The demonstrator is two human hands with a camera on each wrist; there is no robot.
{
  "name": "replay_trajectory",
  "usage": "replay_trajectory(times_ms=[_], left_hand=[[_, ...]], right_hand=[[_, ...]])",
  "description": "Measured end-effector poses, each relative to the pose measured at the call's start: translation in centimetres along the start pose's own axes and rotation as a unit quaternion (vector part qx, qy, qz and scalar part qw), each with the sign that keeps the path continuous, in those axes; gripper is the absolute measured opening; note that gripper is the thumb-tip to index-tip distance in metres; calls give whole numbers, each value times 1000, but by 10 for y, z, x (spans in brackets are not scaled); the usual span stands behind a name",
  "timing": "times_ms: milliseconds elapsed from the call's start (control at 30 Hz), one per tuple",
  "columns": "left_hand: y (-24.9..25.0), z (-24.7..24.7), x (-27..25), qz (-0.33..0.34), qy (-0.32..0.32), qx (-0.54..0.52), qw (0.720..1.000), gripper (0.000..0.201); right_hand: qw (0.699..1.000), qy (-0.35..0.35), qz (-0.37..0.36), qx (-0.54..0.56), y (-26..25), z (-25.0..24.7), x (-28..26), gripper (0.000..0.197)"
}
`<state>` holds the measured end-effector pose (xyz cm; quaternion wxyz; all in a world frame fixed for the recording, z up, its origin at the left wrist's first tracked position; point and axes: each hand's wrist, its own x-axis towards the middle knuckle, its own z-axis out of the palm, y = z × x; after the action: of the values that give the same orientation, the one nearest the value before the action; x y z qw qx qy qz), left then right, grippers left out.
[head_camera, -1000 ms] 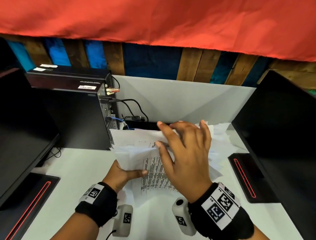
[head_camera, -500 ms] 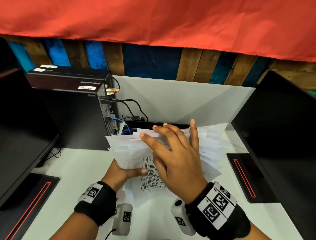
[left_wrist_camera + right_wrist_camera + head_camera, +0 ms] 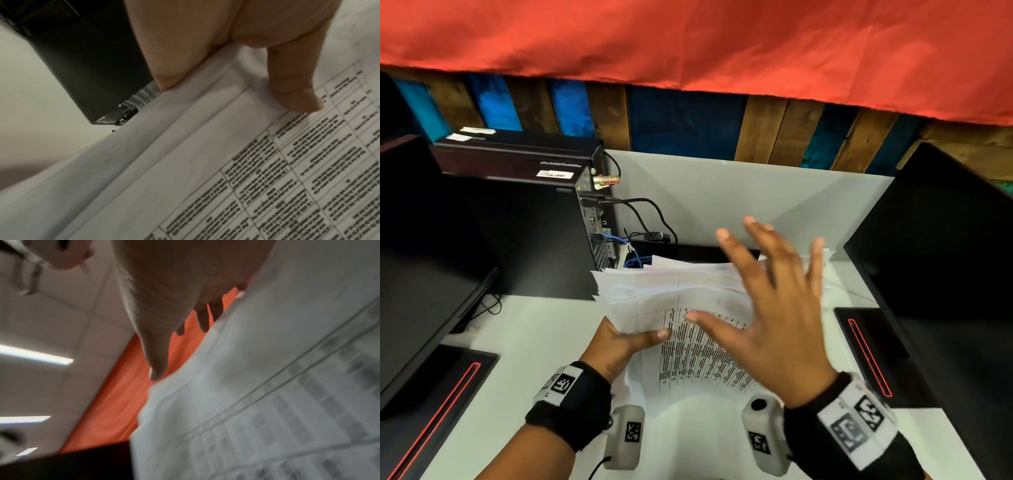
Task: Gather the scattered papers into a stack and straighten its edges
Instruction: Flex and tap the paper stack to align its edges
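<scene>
A loose bundle of white papers (image 3: 654, 294), the top sheet printed with a table, stands tilted on the white desk (image 3: 524, 342) in the middle. My left hand (image 3: 619, 342) grips its lower left edge, thumb across the front sheet (image 3: 296, 97) and fingers behind. My right hand (image 3: 767, 298) hovers in front of the bundle with fingers spread and straight, holding nothing. The right wrist view shows the papers (image 3: 267, 386) blurred, with the straight fingers (image 3: 158, 363) just off their top edge. The sheets' edges are uneven and fanned at the top.
A black computer tower (image 3: 527, 226) with cables (image 3: 643, 219) stands just left of the papers. Black monitors flank the desk at the left (image 3: 421, 274) and right (image 3: 941, 274), with red-striped bases. A white partition (image 3: 739, 192) closes the back.
My right hand has lifted off the papers' top edge and swung to the right, fingers spreading. The left hand keeps its grip; the bundle has tipped up a little.
</scene>
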<state>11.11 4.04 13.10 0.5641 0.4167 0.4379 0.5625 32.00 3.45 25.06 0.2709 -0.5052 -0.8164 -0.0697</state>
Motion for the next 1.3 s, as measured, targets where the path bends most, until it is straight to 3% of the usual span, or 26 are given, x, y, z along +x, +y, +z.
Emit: replay_trajectory(times_ms=[100,167,267,333,433,467,533,600,667,733,833,1000,1100,1200,1300], left_hand=[[-2,-2,0,-14,5,1,1000,74],[-2,-1,1,-19,5,4,1000,80],[-3,0,3,-22,7,0,1000,84],[-3,-1,4,-23,9,8,1000,84],[-3,-1,4,-23,10,22,999,84],[-4,-1,3,-22,11,21,999,85],[-4,-1,3,-25,18,16,999,87],[-4,-1,3,-33,25,14,999,87],[-4,-1,3,-38,25,20,999,85],[-2,1,3,-39,30,37,998,74],[4,10,4,-11,68,70,995,55],[25,24,10,58,127,44,989,54],[32,27,15,85,125,53,987,55],[33,30,16,96,136,30,986,60],[38,35,15,113,142,4,983,57]], right_hand=[[996,-53,60,-24,35,-4,-3,75],[997,-44,55,10,57,-1,-9,70],[980,11,72,184,72,4,-18,69],[958,6,88,272,76,8,-24,70],[938,27,123,323,80,16,-28,106],[917,41,163,361,86,24,-29,122],[839,14,259,479,96,41,-33,138],[771,-81,291,560,106,61,-42,124],[743,-167,302,573,106,73,-49,83],[740,-152,336,563,102,82,-52,56],[729,-36,377,571,91,88,-49,49],[741,78,339,575,72,70,-31,57],[757,153,293,563,66,59,-23,80],[846,216,215,437,61,59,-25,105],[923,215,137,289,60,58,-28,93]])
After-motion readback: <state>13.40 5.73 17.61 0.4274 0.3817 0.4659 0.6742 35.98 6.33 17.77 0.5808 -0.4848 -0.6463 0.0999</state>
